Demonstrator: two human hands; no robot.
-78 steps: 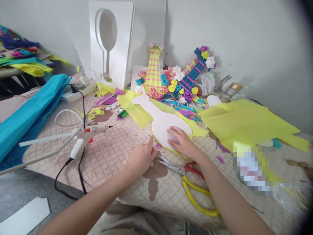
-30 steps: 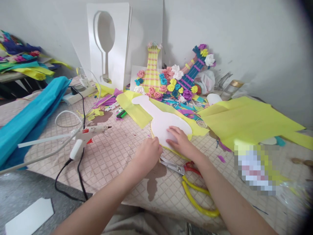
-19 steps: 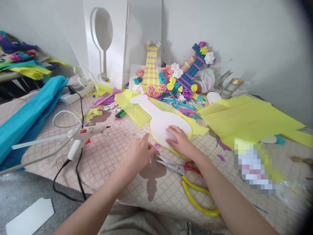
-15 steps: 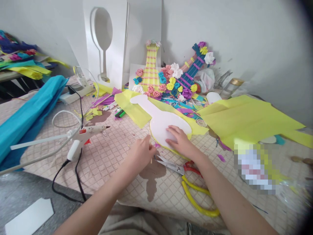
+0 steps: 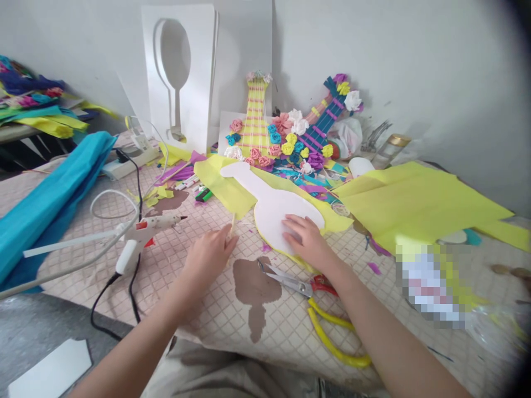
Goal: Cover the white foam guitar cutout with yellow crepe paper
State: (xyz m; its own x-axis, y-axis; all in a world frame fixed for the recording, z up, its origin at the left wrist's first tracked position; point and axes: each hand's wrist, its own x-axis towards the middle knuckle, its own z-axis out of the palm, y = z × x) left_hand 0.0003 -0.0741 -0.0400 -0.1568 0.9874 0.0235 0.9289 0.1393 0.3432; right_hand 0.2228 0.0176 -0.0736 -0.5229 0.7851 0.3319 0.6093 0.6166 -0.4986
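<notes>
Glue gun (image 5: 145,232) lies on the checked tablecloth (image 5: 199,298), cable trailing off the near edge. Red-handled scissors (image 5: 290,282) touch a yellow-handled tool (image 5: 332,337). Blue paper roll (image 5: 50,193) at left. White board with guitar-shaped hole (image 5: 199,83) and two flower-decorated guitars (image 5: 256,119) lean against the wall. Big yellow sheet (image 5: 415,204) at right.

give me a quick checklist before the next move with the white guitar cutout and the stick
1. Right hand flat on white guitar cutout: ok.
2. Cutout lying on yellow paper: ok.
3. Left hand gripping thin stick: ok.
4. Stick touching the cutout's edge: not ok, it is apart, to the left.
5. Glue on the stick: cannot tell.
6. Glue gun close by the left hand: ok, lying to its left.
</notes>
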